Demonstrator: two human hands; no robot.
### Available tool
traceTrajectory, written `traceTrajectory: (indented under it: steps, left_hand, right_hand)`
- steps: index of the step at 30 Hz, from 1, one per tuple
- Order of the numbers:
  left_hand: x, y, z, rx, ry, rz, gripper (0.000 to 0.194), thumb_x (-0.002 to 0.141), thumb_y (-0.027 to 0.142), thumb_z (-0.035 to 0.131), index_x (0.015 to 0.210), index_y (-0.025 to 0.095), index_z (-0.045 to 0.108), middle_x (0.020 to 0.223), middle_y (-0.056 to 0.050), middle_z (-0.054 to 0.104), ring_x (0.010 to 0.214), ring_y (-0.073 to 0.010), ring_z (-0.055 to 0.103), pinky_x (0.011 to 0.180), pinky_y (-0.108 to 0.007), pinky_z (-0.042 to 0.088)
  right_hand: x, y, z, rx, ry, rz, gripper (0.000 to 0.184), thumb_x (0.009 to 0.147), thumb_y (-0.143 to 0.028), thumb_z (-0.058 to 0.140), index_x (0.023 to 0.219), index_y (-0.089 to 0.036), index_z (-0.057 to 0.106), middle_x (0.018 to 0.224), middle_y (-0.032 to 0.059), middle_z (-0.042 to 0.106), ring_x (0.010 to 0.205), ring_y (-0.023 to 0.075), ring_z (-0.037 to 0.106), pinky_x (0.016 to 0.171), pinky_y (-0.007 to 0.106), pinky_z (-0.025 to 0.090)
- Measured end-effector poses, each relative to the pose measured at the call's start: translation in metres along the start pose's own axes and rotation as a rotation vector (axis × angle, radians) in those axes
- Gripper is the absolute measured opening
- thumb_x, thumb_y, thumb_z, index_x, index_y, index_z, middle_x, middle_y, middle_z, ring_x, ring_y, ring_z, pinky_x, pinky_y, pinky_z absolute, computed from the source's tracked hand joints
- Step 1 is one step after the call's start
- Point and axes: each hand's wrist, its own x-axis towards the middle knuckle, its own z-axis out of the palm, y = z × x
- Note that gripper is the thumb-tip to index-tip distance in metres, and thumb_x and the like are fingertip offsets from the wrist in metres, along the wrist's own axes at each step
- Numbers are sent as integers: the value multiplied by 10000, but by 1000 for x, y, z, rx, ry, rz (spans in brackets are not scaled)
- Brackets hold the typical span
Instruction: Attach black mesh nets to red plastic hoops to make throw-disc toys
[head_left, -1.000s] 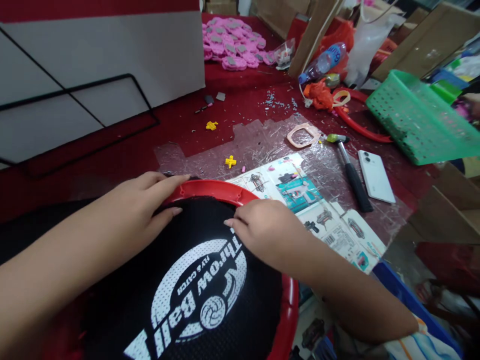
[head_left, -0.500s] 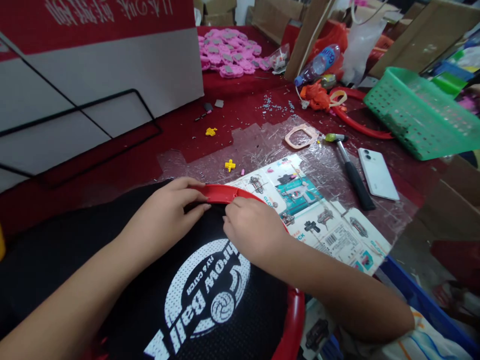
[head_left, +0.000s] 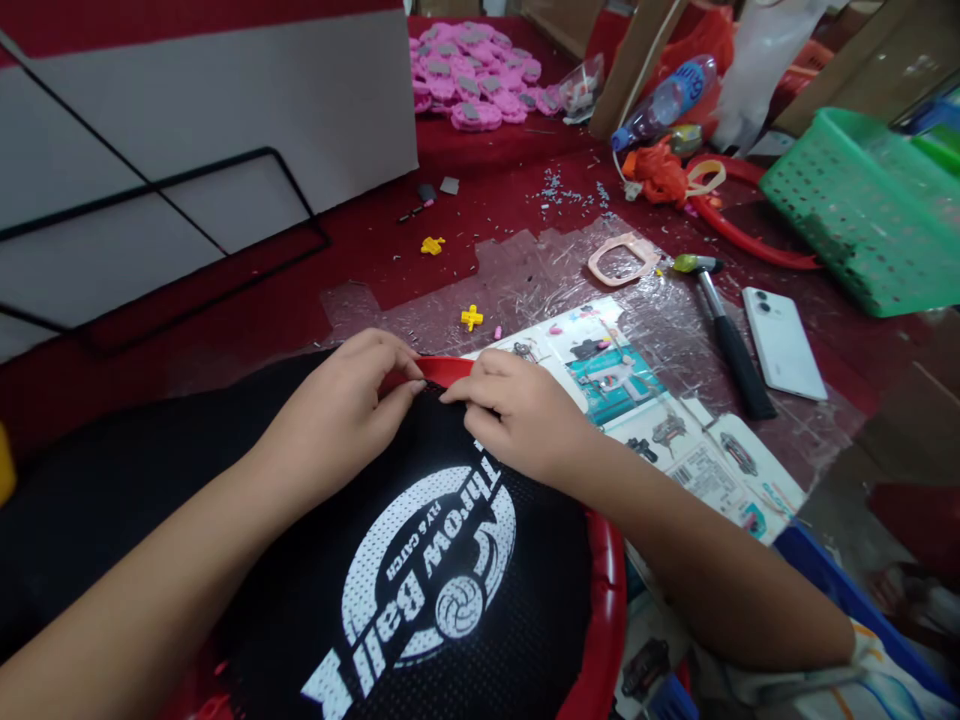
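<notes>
A black mesh fabric [head_left: 547, 580] printed with a white "Throw Ball" logo lies over a red plastic ring [head_left: 606, 580]. At the ring's far side, my left hand [head_left: 341, 405] pinches the edge of the fabric between thumb and fingers. Close beside it on the right, my right hand [head_left: 517, 410] has its fingers bent together at the same stretch of edge, by the red rim. Whether the right fingertips hold the cloth or only press on it is hard to see. Both hands hide part of the rim.
Beyond the ring lie a flattened printed carton [head_left: 675, 430], yellow plastic pieces [head_left: 472, 318], a hammer [head_left: 731, 350] and a white phone [head_left: 784, 343]. A green basket [head_left: 862, 220] stands at right, a white and red box [head_left: 225, 130] at left. Pink pieces [head_left: 476, 115] are heaped behind.
My right hand's fingers have shifted from the red rim to the fabric edge, nearer my left fingertips. The fabric edge now covers more of the rim there. The view has turned slightly left.
</notes>
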Motion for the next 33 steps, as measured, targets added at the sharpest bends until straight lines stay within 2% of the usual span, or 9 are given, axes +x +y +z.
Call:
traceTrajectory:
  steps: [6, 12, 17, 19, 22, 27, 33]
  left_hand:
    - [2, 2, 1, 64, 14, -31, 103, 846, 242, 471, 817, 179, 547, 892, -55, 567, 846, -208, 552, 768, -349, 451]
    - [5, 3, 4, 155, -9, -34, 118, 844, 237, 454, 788, 167, 531, 885, -70, 534, 819, -216, 537, 749, -359, 454]
    - [6, 2, 8, 172, 50, -25, 113, 828, 232, 463, 747, 173, 516, 818, -49, 512, 757, -196, 521, 681, -333, 449]
    - [6, 1, 9, 170, 59, -28, 127, 828, 236, 466, 728, 173, 513, 792, -42, 507, 734, -188, 517, 666, -328, 448]
    - [3, 0, 9, 139, 53, 11, 146, 852, 242, 450, 780, 159, 548, 850, -58, 529, 785, -195, 538, 719, -346, 465]
    - [-6, 0, 7, 145, 9, 188, 252, 887, 255, 447, 1091, 151, 552, 1100, -105, 521, 983, -233, 543, 871, -411, 468]
    - [-10, 0, 9, 228, -30, 231, 323, 890, 252, 445, 1191, 197, 551, 1188, -123, 486, 1053, -279, 526, 893, -474, 467]
  right_hand:
    - [-1, 1, 6, -245, 36, -101, 332, 889, -132, 377, 961, -148, 701, 748, 45, 479, 732, 169, 431, 677, 279, 360]
    - [2, 2, 13, -416, 28, -106, 317, 925, -168, 367, 981, -149, 679, 743, 48, 478, 725, 176, 396, 679, 290, 322]
    - [4, 1, 17, -450, 18, -80, 317, 932, -193, 374, 989, -153, 683, 749, 63, 502, 726, 189, 396, 663, 307, 309]
    - [4, -1, 14, -411, -3, -40, 298, 912, -170, 402, 988, -154, 690, 759, 67, 524, 739, 191, 420, 677, 309, 326]
    - [4, -1, 5, -204, -19, 44, 266, 835, -90, 492, 1008, -149, 685, 796, 53, 575, 780, 174, 485, 733, 294, 372]
    - [3, 3, -10, 228, 57, 344, 266, 779, -94, 587, 1033, -136, 653, 719, -12, 611, 635, 101, 534, 632, 226, 413]
    - [5, 10, -4, 306, 95, 450, 265, 753, -95, 565, 1000, -153, 642, 699, -23, 618, 596, 91, 537, 582, 214, 401]
